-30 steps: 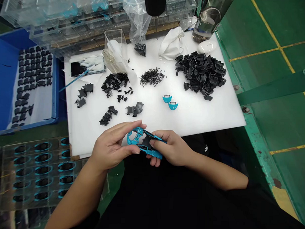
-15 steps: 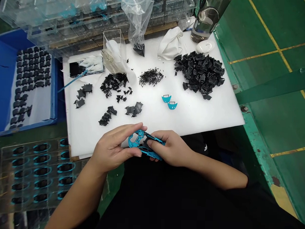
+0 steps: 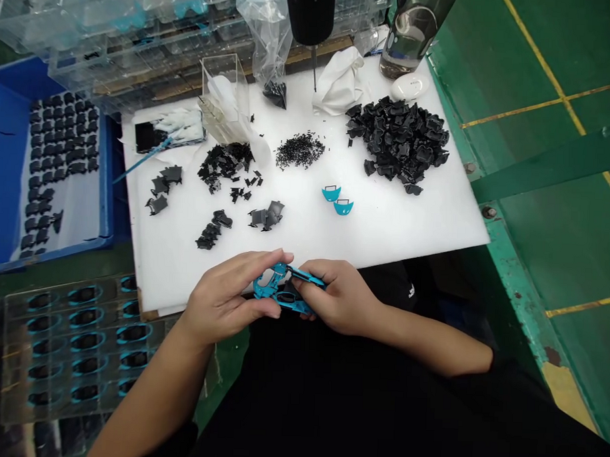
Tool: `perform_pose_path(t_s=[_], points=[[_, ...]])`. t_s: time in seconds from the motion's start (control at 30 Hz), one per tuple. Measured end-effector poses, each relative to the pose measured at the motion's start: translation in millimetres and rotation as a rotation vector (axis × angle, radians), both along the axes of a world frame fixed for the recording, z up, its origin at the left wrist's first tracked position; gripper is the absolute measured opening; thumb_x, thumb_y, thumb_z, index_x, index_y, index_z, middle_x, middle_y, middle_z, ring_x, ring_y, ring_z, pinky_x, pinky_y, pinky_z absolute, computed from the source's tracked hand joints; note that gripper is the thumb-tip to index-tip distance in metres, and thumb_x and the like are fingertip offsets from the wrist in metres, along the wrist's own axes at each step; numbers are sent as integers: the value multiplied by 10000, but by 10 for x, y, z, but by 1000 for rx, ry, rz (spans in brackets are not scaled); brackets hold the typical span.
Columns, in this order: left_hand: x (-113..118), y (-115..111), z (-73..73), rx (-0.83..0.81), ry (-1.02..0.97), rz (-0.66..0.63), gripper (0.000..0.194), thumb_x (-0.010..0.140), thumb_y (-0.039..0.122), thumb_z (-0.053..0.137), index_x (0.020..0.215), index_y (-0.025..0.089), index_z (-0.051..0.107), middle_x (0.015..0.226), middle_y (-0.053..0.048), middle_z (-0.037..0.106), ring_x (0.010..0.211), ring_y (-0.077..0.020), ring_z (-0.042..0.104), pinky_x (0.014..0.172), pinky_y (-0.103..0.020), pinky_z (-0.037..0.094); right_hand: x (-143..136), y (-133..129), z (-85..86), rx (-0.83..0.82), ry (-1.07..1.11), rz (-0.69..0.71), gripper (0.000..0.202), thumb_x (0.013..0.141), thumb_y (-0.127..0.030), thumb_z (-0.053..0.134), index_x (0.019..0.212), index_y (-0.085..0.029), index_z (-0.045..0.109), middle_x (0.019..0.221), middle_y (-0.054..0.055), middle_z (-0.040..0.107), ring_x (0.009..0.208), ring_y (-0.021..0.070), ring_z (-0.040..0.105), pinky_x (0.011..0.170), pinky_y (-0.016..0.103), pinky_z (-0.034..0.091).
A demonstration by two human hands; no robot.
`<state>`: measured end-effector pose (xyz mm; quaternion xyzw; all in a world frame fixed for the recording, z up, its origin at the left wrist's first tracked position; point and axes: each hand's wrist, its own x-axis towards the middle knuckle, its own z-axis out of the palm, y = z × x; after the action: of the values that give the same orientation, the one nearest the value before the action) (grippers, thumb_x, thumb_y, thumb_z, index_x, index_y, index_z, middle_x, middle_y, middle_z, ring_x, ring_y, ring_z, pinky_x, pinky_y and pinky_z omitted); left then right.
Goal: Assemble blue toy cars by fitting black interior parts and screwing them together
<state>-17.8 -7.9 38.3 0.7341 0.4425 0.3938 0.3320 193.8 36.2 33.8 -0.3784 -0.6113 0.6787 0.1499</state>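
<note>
Between my two hands, just off the near edge of the white table, is a blue plastic frame [image 3: 265,288] with an open loop at its left end and black parts toward its right. My left hand [image 3: 227,289] grips the loop end, thumb below and fingers above. The other end is in my right hand [image 3: 340,293], whose thumb presses into the middle; its other fingers are mostly hidden behind the frame. Beyond the hands lie two blue curved pieces [image 3: 343,208] with thin dark brackets, and grey-black curved parts [image 3: 268,216].
A black powered screwdriver [image 3: 310,15] hangs over the table's back. Piles of tiny screws [image 3: 300,150], small black clips [image 3: 224,166] and black molded parts [image 3: 405,142] cover the white board [image 3: 304,242]. A blue bin [image 3: 104,181] stands left, above a clear tray [image 3: 15,352] of blue-rimmed parts.
The hanging screwdriver has come lower into view. My right thumb has shifted on the blue frame, and the frame has tilted slightly. Both hands keep their grip.
</note>
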Motion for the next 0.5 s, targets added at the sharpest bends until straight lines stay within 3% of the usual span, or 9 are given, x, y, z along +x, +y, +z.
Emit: perform_pose_path(t_s=[0.27,0.5], points=[[-51,15,-89,12,-75,-17,683,769,467,746,1389,242,565,1177,-129,732,1010,-239,703,869,-337,579,-7,3,6,94,-50,46,140,876,-263,580,767,-186,621,619,-13,641,570,127,564,534,232,384],[-53,59,-36,81,-5,-55,710,765,455,754,1410,254,537,1171,-109,739,1002,-218,713,880,-309,578,-22,-11,-6,72,-61,14,143,852,-244,600,727,-180,626,593,-18,636,546,116,565,532,224,400]])
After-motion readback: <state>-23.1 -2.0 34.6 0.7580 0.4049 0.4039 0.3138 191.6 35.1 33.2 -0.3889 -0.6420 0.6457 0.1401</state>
